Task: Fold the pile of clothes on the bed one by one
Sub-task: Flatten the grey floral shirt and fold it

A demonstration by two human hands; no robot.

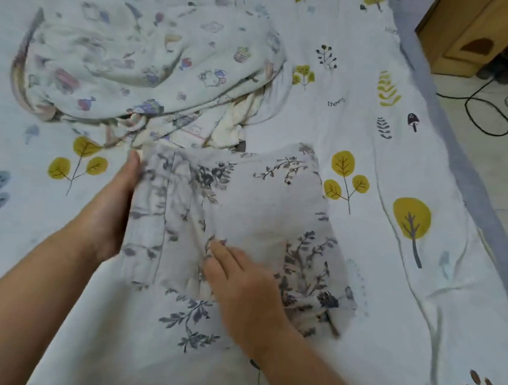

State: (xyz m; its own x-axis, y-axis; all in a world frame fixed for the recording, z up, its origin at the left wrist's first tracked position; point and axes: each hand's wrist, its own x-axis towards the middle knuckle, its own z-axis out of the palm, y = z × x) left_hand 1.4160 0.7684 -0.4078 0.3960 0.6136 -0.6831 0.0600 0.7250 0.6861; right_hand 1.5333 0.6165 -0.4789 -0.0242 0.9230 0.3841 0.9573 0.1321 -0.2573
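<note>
A pale floral garment (245,210) lies partly folded on the bed in the middle of the view. My left hand (111,208) holds its left edge, where a flap is turned over; the fingers are hidden under the cloth. My right hand (239,285) rests on the lower middle of the garment with its fingers straight, pressing it down. Behind it, at the upper left, lies the pile of clothes (141,62), topped by a crumpled white piece with small cartoon prints.
The bed sheet (400,173) is white with yellow tree and leaf prints. The bed's right edge (472,179) runs diagonally. Beyond it are a tiled floor with black cables (483,116) and a wooden cabinet (478,30).
</note>
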